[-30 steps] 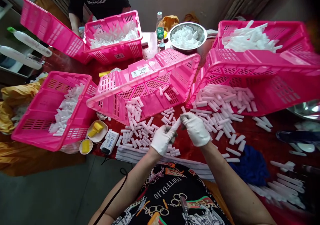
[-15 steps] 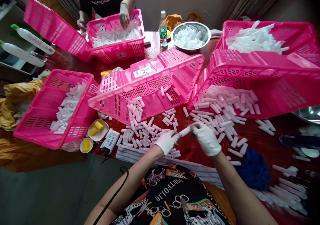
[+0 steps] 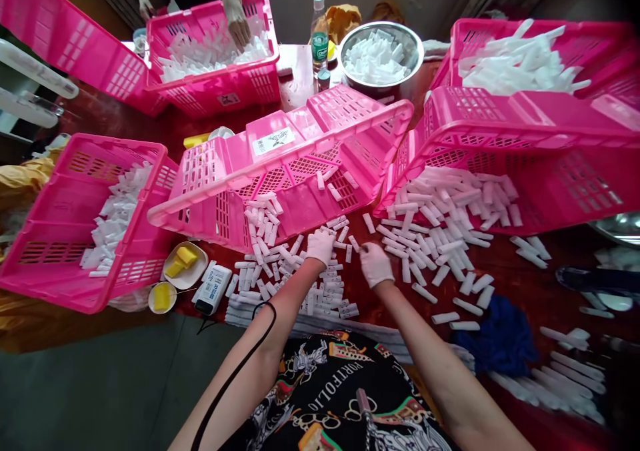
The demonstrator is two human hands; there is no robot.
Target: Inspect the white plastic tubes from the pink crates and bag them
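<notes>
My left hand (image 3: 321,245), in a white glove with darkened fingertips, is over the far side of a pile of short white printed tubes (image 3: 287,261). Its fingers bend down among them, and whatever they grip is hidden. To the right, my right hand (image 3: 376,264), gloved as well, rests low over the red table with its fingers curled in. The fingertips come close to a single small tube (image 3: 354,242); I cannot make out anything inside the hand. A larger heap of plain white tubes (image 3: 445,217) spills from a tipped pink basket (image 3: 550,177) on the right.
Another tipped pink basket (image 3: 360,201) lies ahead, with a third (image 3: 45,204) at left. A co-worker's gloved hand (image 3: 236,21) reaches into a far basket (image 3: 220,97). Nearby are a steel bowl (image 3: 417,61), a bottle (image 3: 319,41), yellow sponges (image 3: 183,259) and blue cloth (image 3: 507,337).
Both hands have moved apart and forward. The white tube held between them is no longer seen there. The view has shifted slightly, and the co-worker's hand is lower in the far basket.
</notes>
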